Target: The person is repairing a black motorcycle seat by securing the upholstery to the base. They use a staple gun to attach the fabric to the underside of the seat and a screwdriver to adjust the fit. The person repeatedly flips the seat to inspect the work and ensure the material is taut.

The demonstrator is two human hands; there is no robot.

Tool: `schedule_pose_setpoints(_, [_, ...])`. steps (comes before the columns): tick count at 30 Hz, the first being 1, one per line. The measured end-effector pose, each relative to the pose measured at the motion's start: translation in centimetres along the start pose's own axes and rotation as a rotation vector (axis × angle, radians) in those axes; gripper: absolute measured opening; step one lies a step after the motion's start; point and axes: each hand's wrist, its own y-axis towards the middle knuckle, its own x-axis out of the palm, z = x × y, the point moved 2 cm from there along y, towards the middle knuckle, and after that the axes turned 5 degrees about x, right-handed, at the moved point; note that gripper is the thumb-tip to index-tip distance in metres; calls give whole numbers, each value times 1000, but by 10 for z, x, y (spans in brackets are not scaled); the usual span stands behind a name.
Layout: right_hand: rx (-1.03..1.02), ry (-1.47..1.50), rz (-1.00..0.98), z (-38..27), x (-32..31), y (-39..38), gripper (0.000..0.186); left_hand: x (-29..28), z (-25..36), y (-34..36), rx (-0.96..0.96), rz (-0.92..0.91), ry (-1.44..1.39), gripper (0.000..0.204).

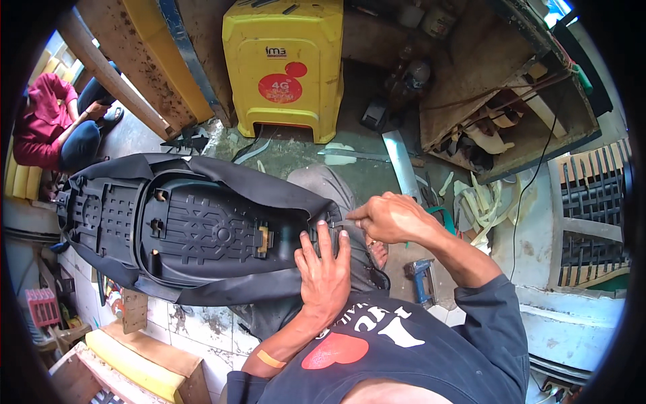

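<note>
Pressing left hand (324,273): fingers spread, palm down at the right end of the seat base.
Gripping right hand (393,217): clenched round a slim grey metal-looking tool (345,223), just beside the left fingertips; contact between hands unclear.
Black ribbed plastic seat base (192,232): lying across, ribs up, right end under the left hand.
Soft black sheet cover (249,180): around the seat base; broad flaps slack along both long sides.
Work stage: cover lies about the base, right end being worked; long edges look unsecured, so most of the rim probably remains. Fitting or stripping, cannot tell.
Blue-and-grey handheld tool (422,281): right of the seat base, on the floor; untouched.
Flat silvery metal strip (401,165): beyond the seat base's right end.
Yellow plastic stool (282,44): beyond the seat base; top cut off.
Seated co-worker in maroon (46,128): beyond the seat base's left end, partly cropped.
Hard to see: tool's working tip and type; cover's underside, hidden below the base.
</note>
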Motion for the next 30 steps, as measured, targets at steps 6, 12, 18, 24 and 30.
schedule_pose_setpoints(6, [58,-67,-46,-22,-12,-7,36,-2,-1,-2,12,16,50,43])
schedule_pose_setpoints(12, [63,366,-234,28,24,7,39,-4,0,-4,47,34,25,42])
schedule_pose_setpoints(18, [183,458,-18,-3,26,0,51,-11,-1,-6,53,36,14,44])
schedule_pose_setpoints(24, [-10,297,602,-11,40,-37,23,-7,1,-5,42,44,-31,48])
schedule_pose_setpoints(30, [-20,-181,502,-33,1,-35,18,-8,2,-3,20,22,-20,48])
